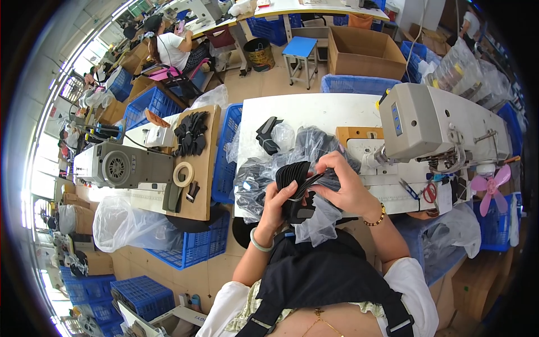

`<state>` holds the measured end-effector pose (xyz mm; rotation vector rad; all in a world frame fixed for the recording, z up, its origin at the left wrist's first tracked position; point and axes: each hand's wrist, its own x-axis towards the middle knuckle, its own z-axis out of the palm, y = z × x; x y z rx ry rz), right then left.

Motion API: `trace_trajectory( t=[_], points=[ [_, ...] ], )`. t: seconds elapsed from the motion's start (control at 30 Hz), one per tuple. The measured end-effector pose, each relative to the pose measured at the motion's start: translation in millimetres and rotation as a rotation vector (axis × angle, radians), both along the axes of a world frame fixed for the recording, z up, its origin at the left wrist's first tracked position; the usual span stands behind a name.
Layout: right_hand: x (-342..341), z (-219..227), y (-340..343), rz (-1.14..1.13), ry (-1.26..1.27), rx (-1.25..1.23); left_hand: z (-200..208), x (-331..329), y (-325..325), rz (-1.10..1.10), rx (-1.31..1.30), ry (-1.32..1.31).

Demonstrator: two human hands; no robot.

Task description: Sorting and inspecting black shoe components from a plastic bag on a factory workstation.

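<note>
My left hand (274,209) is closed round a fanned stack of thin black shaped pieces (293,175), held upright above the near edge of the white sewing table (325,106). Just right of it, my right hand (351,190) pinches black material at the side of the stack; whether that is a piece of the same stack I cannot tell. Clear plastic bags of dark pieces (252,182) lie behind and beside my hands. A crumpled clear bag (319,222) hangs below them. Farther back lies a black-and-grey piece (269,135).
A sewing machine (412,121) stands at right, with red-handled scissors (429,192) and a pink fan (489,188) nearby. At left, a second machine (118,164) adjoins a brown board (210,151) holding black pieces and a tape roll (183,174). Blue crates (227,163) flank the table.
</note>
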<state>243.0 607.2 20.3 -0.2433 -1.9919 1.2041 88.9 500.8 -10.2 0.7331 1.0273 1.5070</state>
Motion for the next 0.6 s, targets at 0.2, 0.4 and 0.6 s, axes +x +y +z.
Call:
trace_trajectory(
  t=[0.2,0.4,0.6],
  points=[
    [2.0,11.8,-6.8,-0.034,-0.214,0.15,-0.1,-0.7,-1.9,0.024,0.04,0.048],
    [3.4,13.7,-3.4,-0.016,-0.219,0.155,0.5,0.2,-0.9,0.017,0.05,0.032],
    [4.1,12.2,-1.8,-0.008,-0.212,0.119,-5.4,-3.5,-4.6,0.015,-0.005,0.043]
  ],
)
